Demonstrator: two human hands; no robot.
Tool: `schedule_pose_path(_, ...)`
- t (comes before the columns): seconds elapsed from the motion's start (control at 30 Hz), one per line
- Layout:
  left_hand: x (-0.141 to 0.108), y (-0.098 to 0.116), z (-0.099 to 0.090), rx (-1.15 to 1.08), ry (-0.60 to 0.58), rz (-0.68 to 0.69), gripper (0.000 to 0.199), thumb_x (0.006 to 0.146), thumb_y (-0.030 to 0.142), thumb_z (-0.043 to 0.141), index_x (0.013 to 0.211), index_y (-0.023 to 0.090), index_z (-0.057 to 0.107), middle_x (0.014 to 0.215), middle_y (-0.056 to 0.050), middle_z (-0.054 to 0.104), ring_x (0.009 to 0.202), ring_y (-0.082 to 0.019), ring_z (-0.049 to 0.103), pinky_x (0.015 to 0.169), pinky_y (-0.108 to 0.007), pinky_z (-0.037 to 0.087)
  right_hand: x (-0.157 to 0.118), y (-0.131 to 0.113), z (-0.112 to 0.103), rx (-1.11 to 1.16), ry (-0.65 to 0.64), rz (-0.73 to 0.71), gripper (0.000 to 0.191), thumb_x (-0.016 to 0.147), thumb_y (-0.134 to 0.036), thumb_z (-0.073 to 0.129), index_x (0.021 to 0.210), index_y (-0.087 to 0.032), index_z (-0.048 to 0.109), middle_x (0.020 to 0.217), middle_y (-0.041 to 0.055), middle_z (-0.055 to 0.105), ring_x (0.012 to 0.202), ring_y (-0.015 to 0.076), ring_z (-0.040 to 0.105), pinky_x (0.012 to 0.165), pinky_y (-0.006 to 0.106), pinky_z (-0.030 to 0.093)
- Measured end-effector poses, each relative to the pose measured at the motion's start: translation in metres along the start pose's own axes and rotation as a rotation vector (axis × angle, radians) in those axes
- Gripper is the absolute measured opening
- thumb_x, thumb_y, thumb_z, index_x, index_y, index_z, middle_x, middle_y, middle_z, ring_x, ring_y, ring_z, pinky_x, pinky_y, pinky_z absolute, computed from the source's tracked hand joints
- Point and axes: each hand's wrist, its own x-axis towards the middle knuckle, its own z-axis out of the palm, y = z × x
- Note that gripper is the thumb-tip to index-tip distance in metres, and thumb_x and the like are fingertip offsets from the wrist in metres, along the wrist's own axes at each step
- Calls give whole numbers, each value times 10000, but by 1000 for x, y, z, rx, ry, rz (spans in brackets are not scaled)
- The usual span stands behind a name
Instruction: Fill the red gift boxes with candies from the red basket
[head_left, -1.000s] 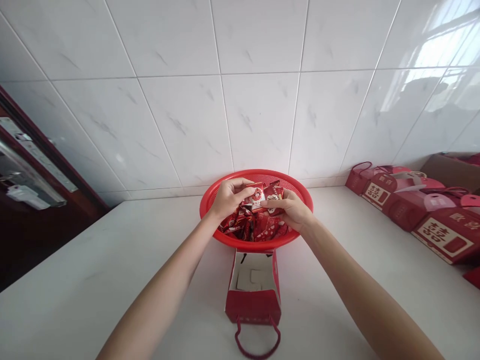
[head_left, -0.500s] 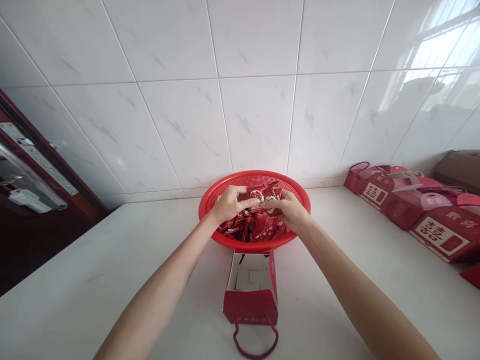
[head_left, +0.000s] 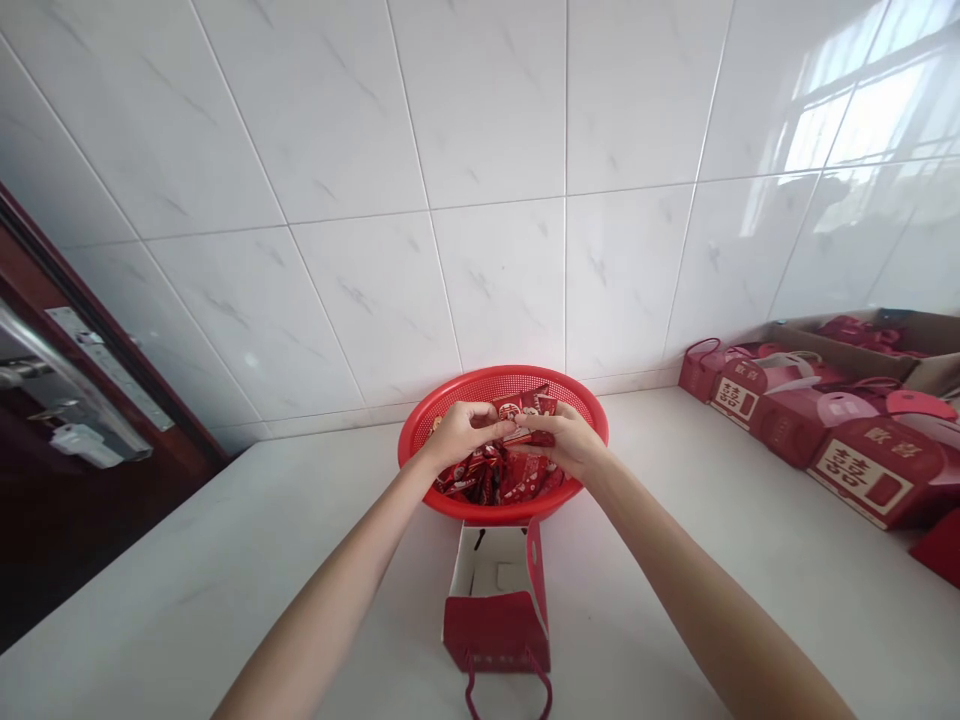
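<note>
My left hand (head_left: 466, 436) and my right hand (head_left: 568, 438) meet over a red plastic basket (head_left: 411, 445). The left fingers pinch a small red snack packet (head_left: 510, 411) with a pale printed emblem. Between my right thumb and fingers is another red snack packet (head_left: 544, 404), side by side with the first. More shiny red packets (head_left: 480, 475) fill the basket below my hands. Just in front of the basket stands an open red gift box (head_left: 495, 625), its pale inside showing and a cord handle hanging toward me.
Several red gift boxes (head_left: 862, 470) with gold lettering stand in rows along the right side. Behind them is a brown carton (head_left: 937, 340) with red items inside. A tiled wall (head_left: 502, 290) rises behind the basket. At left is a dark red door (head_left: 172, 400) with a metal lock.
The head view has shifted and tilted up slightly, so the scene sits lower and the carton shows more. Both hands stay over the basket with the packets between their fingers.
</note>
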Motion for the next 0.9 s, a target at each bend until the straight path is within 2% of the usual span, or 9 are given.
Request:
schedule_pose_path(0.1, 2, -4, -1, 51, 28, -16, 465, 746, 607, 696, 609, 170, 614, 576, 21, 566, 565, -126, 528, 546, -231, 429, 1, 1, 0, 17, -1, -20, 187, 586, -143, 816, 710, -164, 676, 767, 50, 745, 775, 214, 709, 698, 348, 634)
schedule_pose_path(0.23, 8, -16, -6, 110, 283, -63, 514, 884, 624, 433, 694, 185, 621, 742, -46, 668, 736, -182, 631, 704, -273, 501, 5, 1, -2, 157, 179, -125, 169, 608, -147, 793, 678, -183, 643, 730, 39, 735, 771, 212, 710, 723, 353, 639)
schedule_pose_path(0.27, 9, -20, -8, 135, 328, -79, 504, 902, 594, 387, 720, 188, 623, 780, -54, 681, 769, -190, 642, 724, -282, 504, 6, 1, -2, 199, 229, -149, 168, 612, -140, 783, 665, -186, 631, 712, 32, 727, 757, 204, 708, 724, 349, 638)
schedule_pose_path(0.33, 11, -26, -10, 203, 344, -114, 436, 889, 527, 410, 710, 192, 625, 772, -50, 689, 762, -198, 648, 713, -289, 499, 7, 0, -3, 269, 307, -180, 169, 612, -122, 762, 653, -187, 612, 679, 14, 710, 716, 184, 696, 713, 342, 637)
schedule_pose_path(0.4, 11, -29, -10, 274, 272, -138, 344, 840, 465, 504, 689, 193, 652, 737, -37, 703, 732, -203, 656, 694, -290, 494, 8, 0, -3, 307, 327, -188, 171, 610, -115, 753, 666, -188, 609, 677, 8, 706, 691, 172, 688, 701, 338, 635)
schedule_pose_path(0.47, 10, -30, -7, 334, 143, -149, 255, 792, 407, 587, 706, 198, 704, 744, -26, 734, 747, -212, 676, 712, -289, 504, 7, 0, -2, 319, 317, -186, 179, 609, -120, 757, 668, -188, 603, 674, 9, 706, 687, 171, 688, 693, 333, 633)
schedule_pose_path(0.6, 10, -33, 0, 451, -79, -167, 147, 729, 218, 624, 759, 225, 768, 853, -15, 783, 863, -230, 713, 825, -293, 526, 4, -2, 1, 342, 327, -173, 193, 605, -111, 747, 646, -185, 574, 634, 7, 696, 665, 172, 685, 661, 332, 630)
schedule_pose_path(0.77, 13, -38, -3, 609, -96, -143, 401, 692, 89, 599, 1040, 208, 759, 1205, -78, 718, 1185, -283, 620, 1044, -376, 452, 5, -5, 3, 397, 391, -177, 182, 606, -97, 718, 648, -180, 562, 614, 10, 682, 628, 163, 671, 580, 284, 604)
schedule_pose_path(0.9, 22, -27, 3, 650, -135, -48, 306, 802, 129, 552, 1017, 192, 761, 1157, -98, 712, 1090, -260, 645, 1011, -385, 471, 8, -6, 2, 458, 536, -243, 178, 662, -115, 665, 667, -198, 508, 575, -48, 630, 563, 106, 627, 561, 218, 569)
